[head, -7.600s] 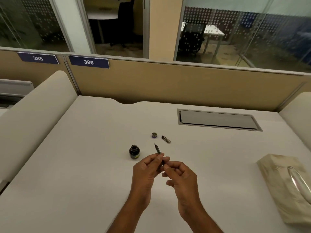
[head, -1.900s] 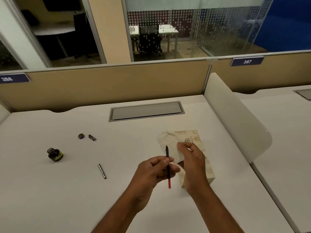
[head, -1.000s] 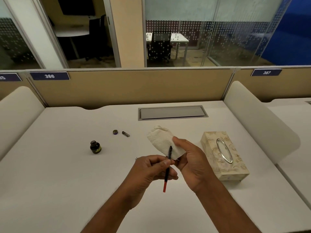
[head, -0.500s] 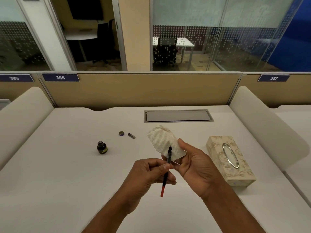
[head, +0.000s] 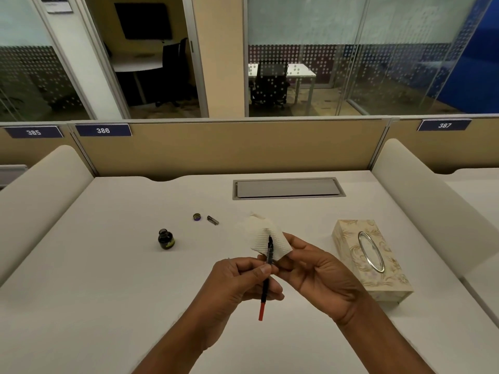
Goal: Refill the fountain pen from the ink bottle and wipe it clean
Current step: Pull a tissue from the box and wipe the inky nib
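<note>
My left hand [head: 240, 282] pinches the fountain pen's inner section [head: 266, 279], nib up and red end down, above the white desk [head: 94, 292]. My right hand [head: 318, 276] holds a white tissue [head: 263, 236] behind and against the dark nib. The open ink bottle [head: 165, 239] stands on the desk to the left. Its cap [head: 197, 217] and a small dark pen part [head: 212, 220] lie farther back. The pen barrel is hidden behind my left hand.
A patterned tissue box [head: 371, 259] with an oval opening sits to the right of my hands. A grey cable hatch [head: 287, 188] is set into the desk near the beige partition [head: 229, 149]. Padded side dividers [head: 421, 201] flank the desk.
Earlier both hands held the pen near the bottle. Then my right hand pulled a tissue from the box and brought it up to the nib. In the last half second little has moved.
</note>
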Action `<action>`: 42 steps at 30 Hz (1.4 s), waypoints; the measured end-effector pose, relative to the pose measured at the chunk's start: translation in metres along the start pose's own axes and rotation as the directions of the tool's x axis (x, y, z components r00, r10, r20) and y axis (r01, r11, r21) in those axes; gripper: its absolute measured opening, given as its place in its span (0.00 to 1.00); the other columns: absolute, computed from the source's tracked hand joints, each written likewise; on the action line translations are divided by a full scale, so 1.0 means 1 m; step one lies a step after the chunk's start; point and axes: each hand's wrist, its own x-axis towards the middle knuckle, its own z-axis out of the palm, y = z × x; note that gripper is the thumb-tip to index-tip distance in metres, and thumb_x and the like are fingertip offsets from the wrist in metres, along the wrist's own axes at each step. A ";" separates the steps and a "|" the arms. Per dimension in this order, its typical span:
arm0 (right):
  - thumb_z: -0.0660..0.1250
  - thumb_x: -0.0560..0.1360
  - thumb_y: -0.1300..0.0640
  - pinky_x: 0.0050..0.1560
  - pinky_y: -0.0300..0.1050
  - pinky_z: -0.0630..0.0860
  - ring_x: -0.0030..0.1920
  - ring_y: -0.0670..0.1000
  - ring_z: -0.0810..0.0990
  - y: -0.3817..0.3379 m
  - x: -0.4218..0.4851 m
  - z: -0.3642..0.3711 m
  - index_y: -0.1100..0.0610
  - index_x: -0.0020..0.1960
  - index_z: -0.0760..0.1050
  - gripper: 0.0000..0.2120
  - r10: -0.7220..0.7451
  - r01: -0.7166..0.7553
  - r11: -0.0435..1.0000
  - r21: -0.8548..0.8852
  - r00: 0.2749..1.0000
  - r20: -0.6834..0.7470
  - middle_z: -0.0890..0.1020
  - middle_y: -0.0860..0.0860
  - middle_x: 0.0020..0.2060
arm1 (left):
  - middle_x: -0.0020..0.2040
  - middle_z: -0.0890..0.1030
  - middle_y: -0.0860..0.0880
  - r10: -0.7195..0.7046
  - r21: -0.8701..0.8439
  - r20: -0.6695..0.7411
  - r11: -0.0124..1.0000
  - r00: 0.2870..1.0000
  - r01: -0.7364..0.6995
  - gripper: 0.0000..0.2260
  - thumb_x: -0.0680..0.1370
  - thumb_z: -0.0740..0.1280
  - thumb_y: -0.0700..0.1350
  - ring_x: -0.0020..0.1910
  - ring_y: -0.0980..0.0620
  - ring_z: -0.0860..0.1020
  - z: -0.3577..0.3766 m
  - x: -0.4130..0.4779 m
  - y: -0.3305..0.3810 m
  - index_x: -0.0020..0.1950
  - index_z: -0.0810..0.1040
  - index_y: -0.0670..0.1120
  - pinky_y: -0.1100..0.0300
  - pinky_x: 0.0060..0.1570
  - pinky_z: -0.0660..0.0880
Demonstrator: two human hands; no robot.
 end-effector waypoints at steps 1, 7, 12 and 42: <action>0.71 0.74 0.68 0.65 0.55 0.76 0.67 0.65 0.78 0.000 -0.001 -0.001 0.66 0.70 0.73 0.24 -0.001 0.001 1.000 -0.028 1.000 0.001 0.76 0.67 0.68 | 0.45 0.88 0.37 0.004 0.007 -0.010 1.000 1.000 -0.004 0.09 0.80 0.69 0.45 0.46 0.38 0.88 0.002 0.000 0.000 0.51 0.87 0.42 0.54 0.51 0.84; 0.74 0.72 0.62 0.57 0.51 0.81 0.61 0.59 0.83 0.001 -0.002 -0.005 0.61 0.65 0.79 0.21 -0.022 0.014 0.992 -0.123 0.997 -0.068 0.82 0.62 0.63 | 0.43 0.89 0.41 0.030 0.121 -0.063 0.992 0.998 -0.023 0.09 0.82 0.67 0.44 0.45 0.42 0.88 0.013 0.001 -0.001 0.52 0.86 0.42 0.55 0.53 0.84; 0.70 0.75 0.64 0.56 0.50 0.82 0.59 0.58 0.84 0.003 -0.003 -0.005 0.61 0.62 0.81 0.16 -0.078 0.051 0.980 -0.192 0.988 -0.134 0.83 0.61 0.61 | 0.42 0.89 0.42 0.048 0.157 -0.090 0.987 0.995 -0.033 0.08 0.82 0.68 0.45 0.44 0.45 0.89 0.022 0.000 -0.004 0.53 0.86 0.44 0.58 0.51 0.84; 0.68 0.76 0.63 0.62 0.49 0.79 0.68 0.58 0.78 0.009 -0.011 -0.010 0.65 0.65 0.78 0.18 -0.002 -0.009 0.990 -0.144 0.997 -0.080 0.79 0.60 0.67 | 0.42 0.89 0.43 0.023 0.227 -0.016 0.974 1.000 -0.019 0.09 0.82 0.67 0.46 0.45 0.46 0.89 0.022 -0.012 0.001 0.53 0.87 0.47 0.66 0.47 0.81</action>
